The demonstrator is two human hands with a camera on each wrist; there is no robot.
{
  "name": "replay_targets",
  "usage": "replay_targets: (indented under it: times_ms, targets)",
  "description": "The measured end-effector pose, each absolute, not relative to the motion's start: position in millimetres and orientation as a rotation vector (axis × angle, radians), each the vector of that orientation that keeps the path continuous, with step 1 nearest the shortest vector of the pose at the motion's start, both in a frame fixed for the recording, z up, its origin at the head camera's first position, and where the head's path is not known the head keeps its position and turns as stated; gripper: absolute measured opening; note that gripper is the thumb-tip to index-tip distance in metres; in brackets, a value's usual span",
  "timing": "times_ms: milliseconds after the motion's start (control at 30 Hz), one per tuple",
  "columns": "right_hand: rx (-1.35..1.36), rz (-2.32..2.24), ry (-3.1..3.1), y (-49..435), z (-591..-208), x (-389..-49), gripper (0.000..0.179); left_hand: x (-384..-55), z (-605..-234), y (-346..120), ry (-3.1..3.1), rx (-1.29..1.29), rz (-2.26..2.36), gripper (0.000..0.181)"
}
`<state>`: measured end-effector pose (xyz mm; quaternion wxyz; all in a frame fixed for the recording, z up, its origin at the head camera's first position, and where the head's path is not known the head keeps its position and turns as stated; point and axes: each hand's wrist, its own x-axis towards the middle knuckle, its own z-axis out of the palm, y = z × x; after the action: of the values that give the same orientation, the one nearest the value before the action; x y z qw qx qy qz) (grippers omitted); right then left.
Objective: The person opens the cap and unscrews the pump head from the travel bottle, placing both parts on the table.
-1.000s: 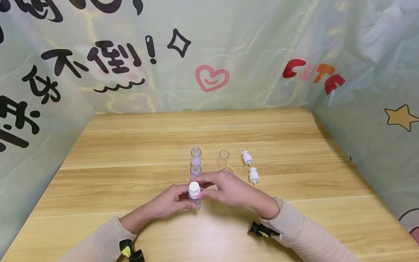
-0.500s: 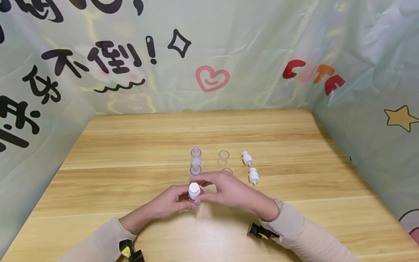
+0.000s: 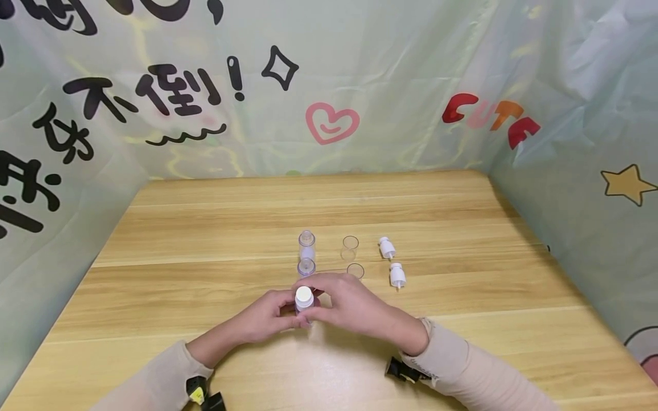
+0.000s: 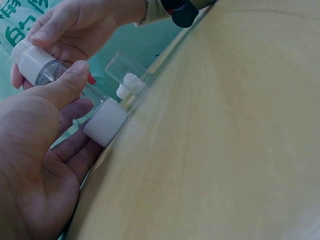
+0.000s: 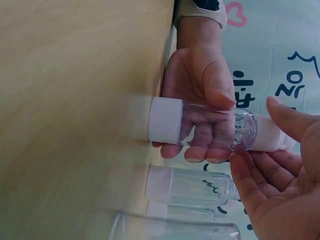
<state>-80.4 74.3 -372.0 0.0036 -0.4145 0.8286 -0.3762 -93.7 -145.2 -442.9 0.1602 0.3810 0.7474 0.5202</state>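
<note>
A clear bottle (image 5: pixel 207 125) with a white base stands upright between both hands, close to the table's near middle. My left hand (image 3: pixel 264 317) grips its clear body from the left, thumb on one side and fingers on the other. On the bottle's neck sits a white pump head (image 3: pixel 304 297). My right hand (image 3: pixel 354 302) reaches over from the right with thumb and fingers around this pump head. In the left wrist view the right fingers lie behind the pump head and are partly hidden.
Two more clear bottles (image 3: pixel 307 246) stand in a row behind the hands. To their right are two clear cylindrical covers (image 3: pixel 350 249), then two loose white pump heads (image 3: pixel 387 248) lying on the wooden table (image 3: pixel 205 228). A printed cloth (image 3: pixel 385 68) surrounds the table.
My right hand and wrist have shifted slightly left, the thumb passing farther across the front of the bottle. More of the nearer clear cover shows. The left hand stays put.
</note>
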Motion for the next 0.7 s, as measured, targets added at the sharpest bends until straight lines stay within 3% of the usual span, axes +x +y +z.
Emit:
replay_targets:
  times_ms: [700]
  targets:
    - [-1.28, -1.121, 2.45, 85.4, -365.0, -90.1, 0.032, -93.8, -441.4, -144.8, 2.105, 1.071, 1.502, 0.034]
